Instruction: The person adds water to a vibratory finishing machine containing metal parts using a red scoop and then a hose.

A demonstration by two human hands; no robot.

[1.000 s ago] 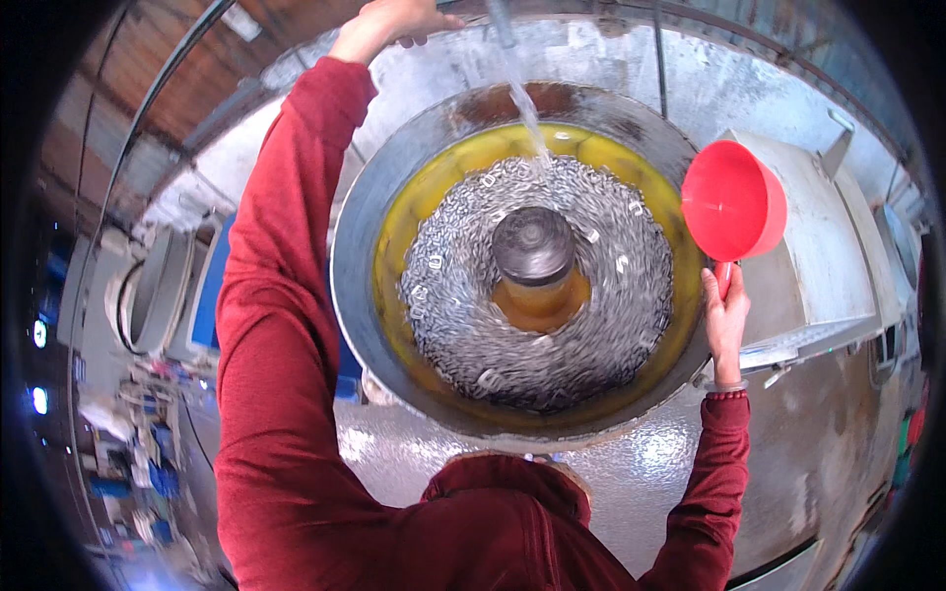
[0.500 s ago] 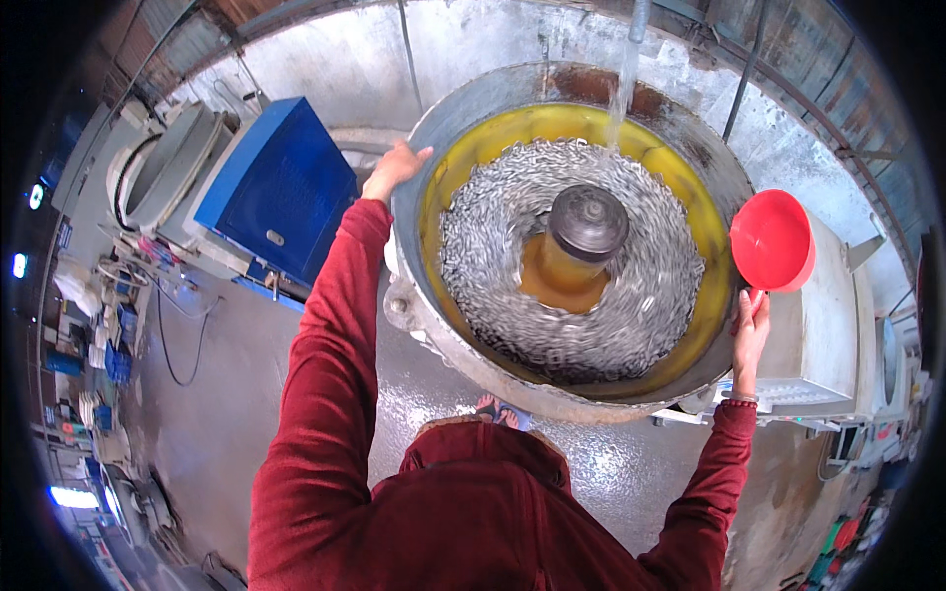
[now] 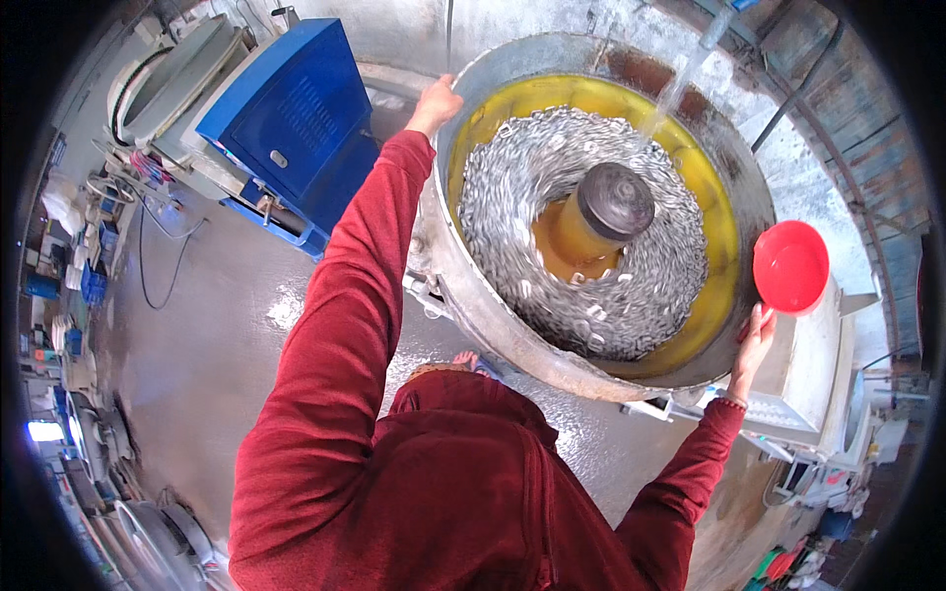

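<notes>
A big round metal tub [image 3: 493, 307] with a yellow lining [image 3: 716, 227] stands in front of me. Many small silvery metal pieces [image 3: 498, 202] fill it in a ring, blurred by motion. From its middle rises a dark-capped post [image 3: 616, 202], with brownish liquid at its foot. My left hand [image 3: 436, 104] is closed over the tub's outer rim at the far left. At the right rim, my right hand [image 3: 755, 347] grips the short handle of a red plastic dipper [image 3: 791, 266]. The dipper's round bowl sits upright beside the rim, with a little clear liquid apparently inside.
Water runs from a pipe [image 3: 716, 30] into the tub's far side. To the left is a blue cabinet-like machine [image 3: 286, 108]; a pale metal housing [image 3: 803, 379] stands at the right. The concrete floor [image 3: 227, 325] looks wet. A hose [image 3: 148, 266] lies on it at the left.
My view has turned and shifted, so the tub appears tilted and the blue machine nearer the centre. Both hands keep their places at the rim, and the metal pieces keep swirling.
</notes>
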